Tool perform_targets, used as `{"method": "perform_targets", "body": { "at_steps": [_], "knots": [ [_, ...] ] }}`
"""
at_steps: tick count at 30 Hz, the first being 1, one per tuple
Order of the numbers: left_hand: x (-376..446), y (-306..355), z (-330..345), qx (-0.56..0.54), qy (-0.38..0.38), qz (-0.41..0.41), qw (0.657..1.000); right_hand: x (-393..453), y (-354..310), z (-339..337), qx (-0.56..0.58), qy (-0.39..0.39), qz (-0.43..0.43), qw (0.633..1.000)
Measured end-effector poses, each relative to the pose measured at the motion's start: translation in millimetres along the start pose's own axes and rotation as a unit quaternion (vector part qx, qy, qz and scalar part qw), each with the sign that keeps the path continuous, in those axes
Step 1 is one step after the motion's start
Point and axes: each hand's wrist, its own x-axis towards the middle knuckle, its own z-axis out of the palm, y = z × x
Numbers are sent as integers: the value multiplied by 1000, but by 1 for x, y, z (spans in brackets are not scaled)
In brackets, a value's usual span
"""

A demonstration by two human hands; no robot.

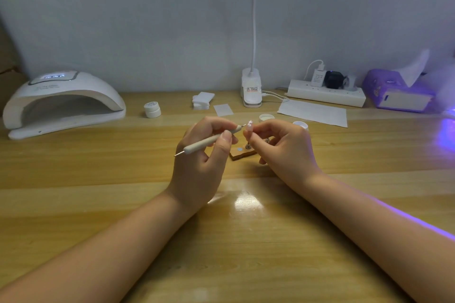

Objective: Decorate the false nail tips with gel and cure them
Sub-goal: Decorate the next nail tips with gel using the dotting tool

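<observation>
Beige, slim dotting pen (211, 140) with metal tips at both ends is pinched in the left hand (202, 155); its long axis runs from lower left up to the right. Head view: the far tip points at the small pale false nail tip on its metal stand pin (249, 131), pinched upright by the right hand (283, 145). Pen tip and nail sit just beside each other; contact cannot be confirmed. Both hover above the wooden holder block (242, 154) on the tabletop (246, 241). White dome curing lamp (61, 103) stands well apart, far left, nearer the left hand.
</observation>
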Motion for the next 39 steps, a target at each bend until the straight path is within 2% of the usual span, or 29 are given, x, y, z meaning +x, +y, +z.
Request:
{"method": "perform_targets", "body": {
  "at_steps": [39],
  "knots": [
    [0,-4,1,-13,-18,-16,1000,-1,0,1,3,-7,-5,1000]
  ]
}}
